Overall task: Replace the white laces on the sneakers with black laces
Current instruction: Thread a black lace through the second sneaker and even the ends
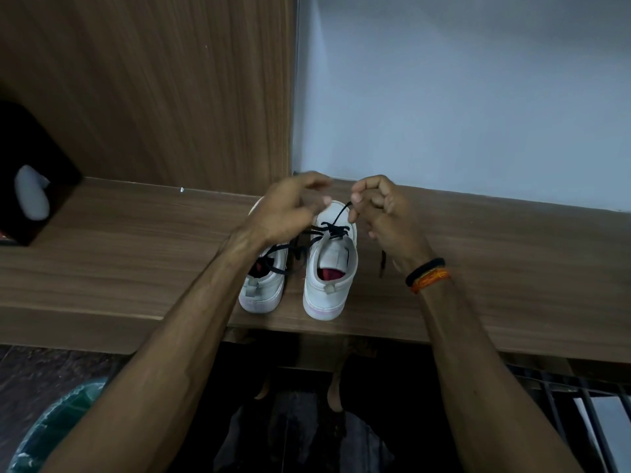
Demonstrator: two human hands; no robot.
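Black lace: limp, light, slippery. Your right hand pinches it, 12 o'clock of right sneaker; grip near tip. Left hand blurred, fingers loosely curled; hold unclear.

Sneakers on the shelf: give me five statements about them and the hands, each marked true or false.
1. Two white sneakers, left one, right one, stand side by side on the wooden shelf. True.
2. The right hand pinches a black lace. True.
3. The right sneaker carries white laces. False: its laces are black.
4. The left hand rests flat on the shelf. False: it hovers over the sneakers, blurred.
5. A band circles the left wrist. False: it is on the right wrist.
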